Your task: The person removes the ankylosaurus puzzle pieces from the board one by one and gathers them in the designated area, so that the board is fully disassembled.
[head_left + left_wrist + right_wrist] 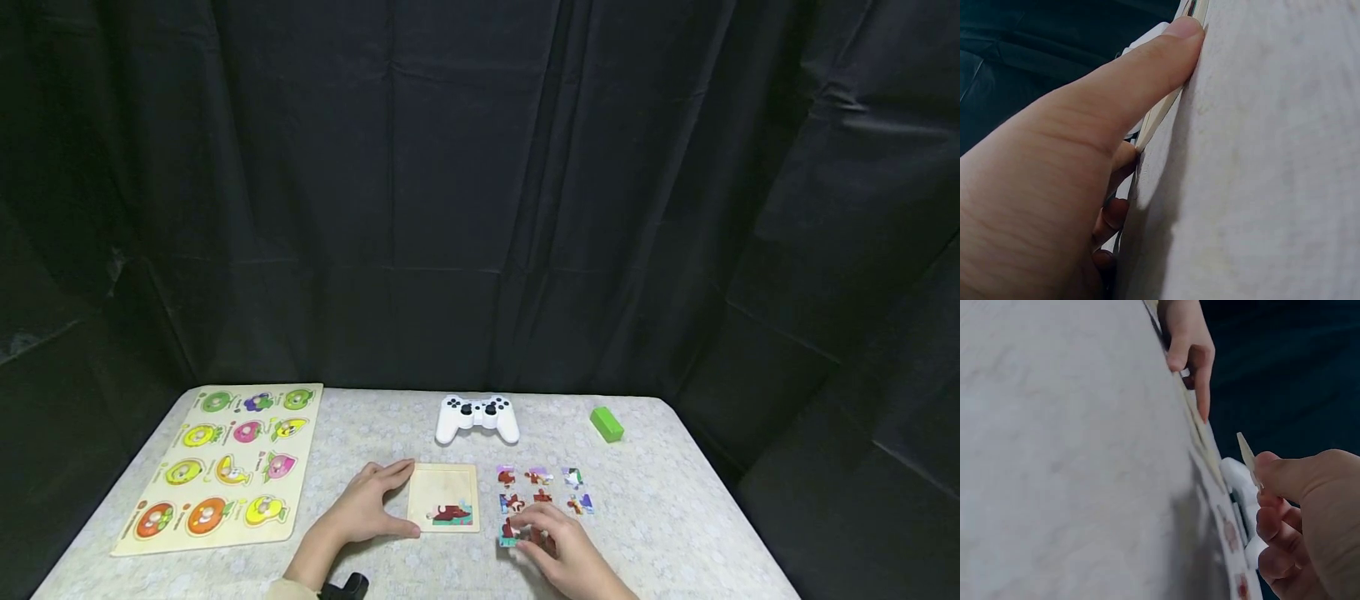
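My left hand (367, 502) rests at the left side of a square wooden puzzle tray (438, 492), its index finger at the far corner and its thumb at the near one. One picture piece, brown and teal (452, 514), lies in the tray's near right corner. Between thumb and fingertips, my right hand (558, 550) pinches a thin wooden puzzle piece (1246, 452), seen edge-on and above the table in the right wrist view. Several loose puzzle pieces (542, 497) lie in rows right of the tray, some partly hidden by my right hand.
A white game controller (477, 419) sits behind the tray. A green block (607, 424) lies at the back right. On the left is a large fruit puzzle board (217, 471). Black cloth (480, 208) hangs behind the table.
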Action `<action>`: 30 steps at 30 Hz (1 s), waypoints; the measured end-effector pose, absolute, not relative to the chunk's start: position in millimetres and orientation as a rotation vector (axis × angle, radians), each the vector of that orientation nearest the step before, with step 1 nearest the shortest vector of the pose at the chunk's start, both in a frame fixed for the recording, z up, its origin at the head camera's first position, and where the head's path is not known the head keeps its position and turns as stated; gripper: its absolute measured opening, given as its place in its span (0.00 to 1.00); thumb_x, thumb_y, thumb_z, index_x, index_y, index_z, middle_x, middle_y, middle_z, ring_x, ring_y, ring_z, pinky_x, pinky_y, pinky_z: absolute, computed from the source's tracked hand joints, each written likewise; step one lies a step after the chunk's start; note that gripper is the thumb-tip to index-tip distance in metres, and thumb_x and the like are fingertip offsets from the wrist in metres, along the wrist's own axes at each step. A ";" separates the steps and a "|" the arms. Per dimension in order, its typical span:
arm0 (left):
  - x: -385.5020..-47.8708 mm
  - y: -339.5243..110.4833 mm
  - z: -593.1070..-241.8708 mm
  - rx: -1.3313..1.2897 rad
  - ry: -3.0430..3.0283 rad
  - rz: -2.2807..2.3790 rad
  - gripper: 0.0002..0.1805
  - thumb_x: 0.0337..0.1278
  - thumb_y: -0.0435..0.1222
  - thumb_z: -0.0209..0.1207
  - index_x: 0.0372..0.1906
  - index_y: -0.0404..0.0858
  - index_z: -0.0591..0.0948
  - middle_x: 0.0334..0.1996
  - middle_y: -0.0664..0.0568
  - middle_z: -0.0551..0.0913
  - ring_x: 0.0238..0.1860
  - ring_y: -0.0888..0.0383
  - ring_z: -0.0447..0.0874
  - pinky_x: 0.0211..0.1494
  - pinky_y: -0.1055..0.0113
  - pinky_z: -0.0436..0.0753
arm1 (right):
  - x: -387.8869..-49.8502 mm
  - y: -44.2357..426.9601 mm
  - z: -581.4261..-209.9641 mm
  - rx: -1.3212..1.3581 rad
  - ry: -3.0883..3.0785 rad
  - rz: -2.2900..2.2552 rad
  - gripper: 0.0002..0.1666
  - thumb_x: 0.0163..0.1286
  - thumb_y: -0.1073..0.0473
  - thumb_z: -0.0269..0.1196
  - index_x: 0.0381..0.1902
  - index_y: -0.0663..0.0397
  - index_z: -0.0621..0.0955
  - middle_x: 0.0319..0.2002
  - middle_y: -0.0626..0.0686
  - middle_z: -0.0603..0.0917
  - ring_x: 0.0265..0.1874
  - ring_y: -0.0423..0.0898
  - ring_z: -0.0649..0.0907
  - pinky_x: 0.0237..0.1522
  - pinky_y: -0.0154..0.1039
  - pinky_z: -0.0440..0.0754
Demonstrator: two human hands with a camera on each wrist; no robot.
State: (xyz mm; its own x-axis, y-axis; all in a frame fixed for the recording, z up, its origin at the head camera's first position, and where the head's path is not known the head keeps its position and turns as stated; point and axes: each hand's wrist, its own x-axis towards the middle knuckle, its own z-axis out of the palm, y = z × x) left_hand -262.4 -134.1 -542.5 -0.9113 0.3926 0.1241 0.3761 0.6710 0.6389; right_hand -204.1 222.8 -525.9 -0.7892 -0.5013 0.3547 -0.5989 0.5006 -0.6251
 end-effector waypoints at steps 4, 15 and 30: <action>-264.5 -134.6 -542.4 0.648 2.846 1.094 0.60 0.36 0.60 0.83 0.76 0.36 0.75 0.77 0.48 0.74 0.57 0.54 0.72 0.65 0.44 0.75 | -206.9 226.8 -536.0 0.968 -2.577 1.170 0.10 0.71 0.63 0.71 0.49 0.50 0.88 0.45 0.47 0.86 0.34 0.29 0.77 0.31 0.31 0.79; -261.3 -133.4 -539.9 0.632 2.853 1.092 0.60 0.34 0.59 0.84 0.76 0.35 0.75 0.76 0.48 0.75 0.55 0.55 0.72 0.64 0.45 0.76 | -209.6 235.6 -550.3 0.842 -2.668 1.223 0.09 0.72 0.58 0.72 0.48 0.49 0.88 0.44 0.47 0.87 0.30 0.29 0.75 0.28 0.31 0.78; -265.0 -134.5 -545.7 0.607 2.842 1.102 0.60 0.34 0.61 0.83 0.76 0.38 0.75 0.77 0.50 0.74 0.56 0.56 0.71 0.65 0.45 0.75 | -209.5 237.3 -555.2 0.868 -2.654 1.210 0.08 0.72 0.59 0.72 0.48 0.46 0.89 0.49 0.50 0.86 0.30 0.29 0.75 0.27 0.31 0.78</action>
State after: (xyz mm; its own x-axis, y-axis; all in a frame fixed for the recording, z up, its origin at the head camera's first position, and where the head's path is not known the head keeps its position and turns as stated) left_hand -265.0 -134.5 -545.7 -0.9233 0.3688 0.1076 0.3450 0.6727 0.6546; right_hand -209.5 237.3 -555.2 -0.8328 -0.4575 0.3118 -0.5354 0.5222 -0.6639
